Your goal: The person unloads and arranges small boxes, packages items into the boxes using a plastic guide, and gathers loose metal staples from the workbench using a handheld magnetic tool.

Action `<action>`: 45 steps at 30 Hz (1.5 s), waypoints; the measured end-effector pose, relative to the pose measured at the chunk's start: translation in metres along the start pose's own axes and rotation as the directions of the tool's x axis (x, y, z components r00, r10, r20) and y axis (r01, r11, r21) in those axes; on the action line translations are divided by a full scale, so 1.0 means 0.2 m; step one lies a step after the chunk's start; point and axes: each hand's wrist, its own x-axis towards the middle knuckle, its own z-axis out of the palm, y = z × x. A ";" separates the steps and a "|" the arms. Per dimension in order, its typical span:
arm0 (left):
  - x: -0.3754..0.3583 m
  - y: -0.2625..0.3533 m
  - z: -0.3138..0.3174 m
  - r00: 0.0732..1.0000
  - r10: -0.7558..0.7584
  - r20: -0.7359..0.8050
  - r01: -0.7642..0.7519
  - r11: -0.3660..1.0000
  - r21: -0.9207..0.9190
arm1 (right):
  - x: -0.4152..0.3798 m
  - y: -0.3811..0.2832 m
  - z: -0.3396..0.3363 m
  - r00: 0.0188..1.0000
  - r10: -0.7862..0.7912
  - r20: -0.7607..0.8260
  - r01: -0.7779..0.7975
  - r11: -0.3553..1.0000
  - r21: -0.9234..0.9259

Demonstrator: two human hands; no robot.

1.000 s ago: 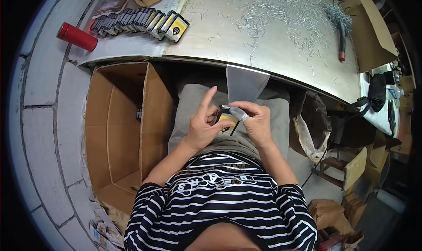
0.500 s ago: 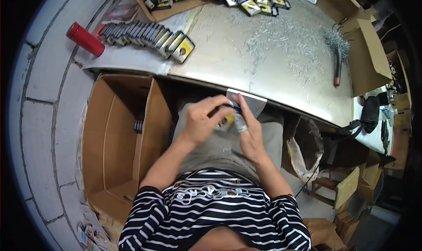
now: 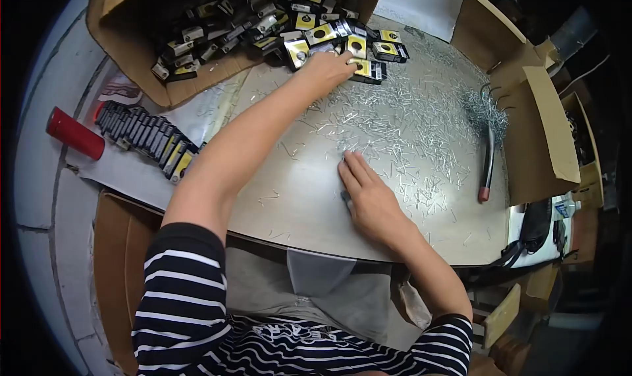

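Observation:
My left hand [image 3: 326,73] reaches over the table to the pile of small black-and-yellow boxes [image 3: 306,22]. Its fingers are bent onto one small box [image 3: 357,46] at the pile's near edge; the palm side is hidden. On the metal tabletop [image 3: 303,198] lies my right hand [image 3: 372,201], fingers stretched forward and close together. Their tips touch the near edge of the scattered thin metal pins [image 3: 408,132]. A grey wrapping shows by its thumb.
A cardboard carton [image 3: 108,40] lies behind the pile. At left are a row of small boxes [image 3: 141,132] and a red flask [image 3: 76,134]. A dark rod with a red tip [image 3: 488,165] and clinging pins stands at right beside a cardboard flap [image 3: 550,123].
Both hands have left the lap, where they worked together on a small yellow-and-black box. The left went forward to the pile, the right onto the tabletop. The view has shifted forward.

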 end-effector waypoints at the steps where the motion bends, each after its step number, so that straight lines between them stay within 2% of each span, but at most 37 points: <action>1: 0.04 -0.01 0.05 0.997 0.014 0.081 -0.016 1.000 0.020 | -0.04 0.01 -0.03 0.999 -0.021 0.040 0.016 0.994 0.110; 2: 0.06 -0.04 0.06 0.998 0.071 0.001 -0.071 0.997 0.027 | -0.08 0.03 -0.07 0.996 -0.046 0.074 0.028 0.975 0.221; 4: 0.03 0.01 -0.03 0.998 -0.060 -0.003 0.059 0.987 -0.147 | -0.18 0.06 -0.14 0.992 0.057 0.116 -0.114 0.807 0.579; 5: -0.02 0.04 -0.11 0.993 -0.119 -0.007 0.114 0.961 -0.251 | -0.23 0.08 -0.15 0.991 0.120 0.050 -0.125 0.759 0.639; 7: -0.16 0.13 -0.24 0.944 -0.266 -0.196 0.132 0.847 -0.515 | -0.27 0.08 -0.12 0.959 0.268 -0.089 -0.166 0.790 0.590; 8: -0.23 0.18 -0.32 0.922 -0.301 -0.244 0.099 0.793 -0.601 | -0.26 0.07 -0.06 0.939 0.329 -0.097 -0.214 0.781 0.586; 10: -0.43 0.32 -0.55 0.948 -0.296 -0.114 0.105 0.633 -0.767 | -0.19 -0.05 0.02 0.942 0.289 -0.168 -0.207 0.899 0.385; 11: -0.55 0.36 -0.57 0.956 -0.285 -0.064 0.061 0.408 -0.911 | -0.15 -0.12 0.06 0.960 0.221 -0.174 -0.175 0.953 0.247; 13: -0.89 0.51 -0.71 0.890 -0.407 0.206 0.237 0.028 -0.971 | -0.10 -0.17 0.15 0.992 0.112 -0.064 -0.105 0.990 0.098; 14: -1.05 0.60 -0.73 0.859 -0.482 0.172 0.184 -0.023 -0.983 | -0.11 -0.21 0.14 0.984 0.113 -0.140 -0.089 0.982 0.168; 15: -1.22 0.70 -0.71 0.819 -0.555 0.142 0.125 -0.070 -0.990 | -0.13 -0.20 0.13 0.981 0.149 -0.127 -0.125 0.976 0.180; 16: -1.38 0.81 -0.73 0.764 -0.582 0.280 0.095 -0.328 -0.940 | -0.16 -0.16 0.12 0.976 0.182 -0.116 -0.159 0.969 0.188; 17: -1.53 0.91 -0.74 0.710 -0.567 0.418 0.037 -0.562 -0.826 | -0.18 -0.13 0.11 0.959 0.239 -0.152 -0.211 0.961 0.178; 18: -1.75 0.95 -0.66 0.730 -0.414 0.545 0.156 -0.674 -0.722 | -0.21 -0.12 0.12 0.960 0.235 -0.150 -0.208 0.962 0.176; 19: -1.90 1.01 -0.61 0.683 -0.316 0.658 0.229 -0.763 -0.604 | -0.23 -0.13 0.14 0.954 0.239 -0.183 -0.216 0.967 0.136; 20: -2.00 1.08 -0.54 0.633 -0.280 0.722 0.272 -0.792 -0.546 | -0.25 -0.15 0.15 0.946 0.242 -0.215 -0.225 0.969 0.098; 21: -2.08 1.14 -0.45 0.577 -0.241 0.780 0.309 -0.820 -0.482 | -0.25 -0.19 0.16 0.940 0.261 -0.219 -0.231 0.961 0.154; 23: -2.15 1.26 -0.20 0.550 -0.295 0.782 0.584 -0.533 -0.612 | -0.21 -0.26 0.17 0.950 0.206 -0.233 -0.169 0.971 0.172; 24: -2.12 1.31 -0.14 0.600 -0.293 0.745 0.615 -0.427 -0.663 | -0.18 -0.29 0.18 0.954 0.158 -0.255 -0.112 0.976 0.186; 25: -2.08 1.36 -0.10 0.648 -0.283 0.707 0.635 -0.312 -0.707 | -0.15 -0.30 0.24 0.967 0.104 -0.232 -0.089 0.993 0.072; 27: -1.93 1.38 -0.13 0.694 -0.047 0.719 0.720 0.064 -0.691 | -0.20 -0.40 0.26 0.964 0.114 -0.241 -0.107 0.993 0.045; 28: -1.92 1.40 -0.08 0.647 -0.023 0.762 0.737 -0.234 -0.634 | -0.24 -0.45 0.27 0.961 0.127 -0.246 -0.126 0.992 0.018; 29: -1.94 1.44 -0.03 0.605 0.017 0.796 0.683 -0.525 -0.508 | -0.35 -0.55 0.27 0.955 0.163 -0.250 -0.153 0.986 0.060; 30: -1.93 1.44 -0.07 0.606 -0.018 0.796 0.616 -0.622 -0.484 | -0.41 -0.60 0.22 0.959 0.161 -0.231 -0.150 0.987 0.062; 32: -1.94 1.43 -0.09 0.510 0.073 0.857 0.580 -0.765 -0.281 | -0.54 -0.68 0.11 0.956 0.158 -0.246 -0.088 0.958 0.272; 34: -1.95 1.47 -0.09 0.509 0.068 0.858 0.533 -0.807 -0.253 | -0.65 -0.72 0.02 0.938 0.178 -0.296 -0.071 0.938 0.339; 35: -1.97 1.50 -0.04 0.547 0.026 0.837 0.503 -0.809 -0.304 | -0.69 -0.74 0.01 0.928 0.235 -0.290 -0.104 0.908 0.405; 36: -1.98 1.52 0.01 0.586 -0.020 0.810 0.471 -0.805 -0.361 | -0.74 -0.73 0.01 0.932 0.227 -0.282 -0.097 0.906 0.411; 37: -1.96 1.52 -0.03 0.607 -0.054 0.793 0.386 -0.852 -0.353 | -0.80 -0.71 0.02 0.931 0.268 -0.247 -0.123 0.869 0.479; 40: -1.95 1.52 -0.05 0.632 -0.092 0.769 0.318 -0.874 -0.366 | -0.92 -0.69 0.17 0.933 0.303 -0.194 -0.143 0.807 0.573; 43: -1.95 1.51 -0.10 0.646 -0.091 0.758 0.287 -0.891 -0.351 | -0.97 -0.77 0.33 0.941 0.330 -0.081 -0.205 0.740 0.641; 44: -1.97 1.51 -0.09 0.645 -0.082 0.760 0.296 -0.890 -0.347 | -0.97 -0.80 0.40 0.963 0.261 -0.067 -0.174 0.793 0.584; 45: -2.01 1.52 -0.06 0.673 -0.029 0.739 0.375 -0.848 -0.375 | -0.99 -0.80 0.42 0.959 0.274 -0.067 -0.184 0.788 0.588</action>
